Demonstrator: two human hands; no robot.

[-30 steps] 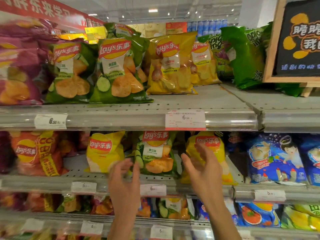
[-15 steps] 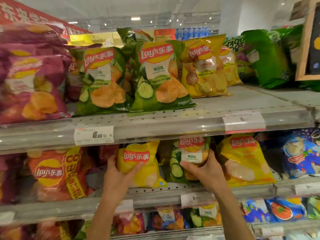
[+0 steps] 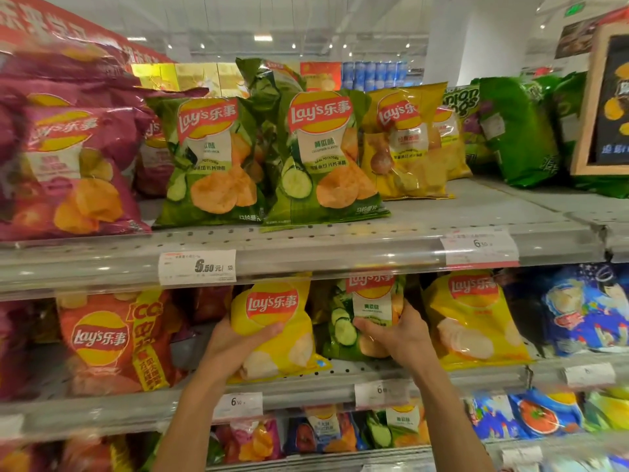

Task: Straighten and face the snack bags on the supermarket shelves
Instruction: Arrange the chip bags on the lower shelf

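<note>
Shelving, middle tier (image 3: 340,371): facing in progress. Yellow bag (image 3: 282,332), near front edge, tilted; left hand (image 3: 235,345), open in the air a second ago, now grips its lower left. Green cucumber bag (image 3: 364,318), just beside it, upright; right hand (image 3: 398,335) has likewise closed round its lower front. Judgement: reach complete, both ready for squaring forward.

Left hand (image 3: 235,345) grips yellow bag (image 3: 275,332); right hand (image 3: 401,338) green bag (image 3: 366,311).
</note>
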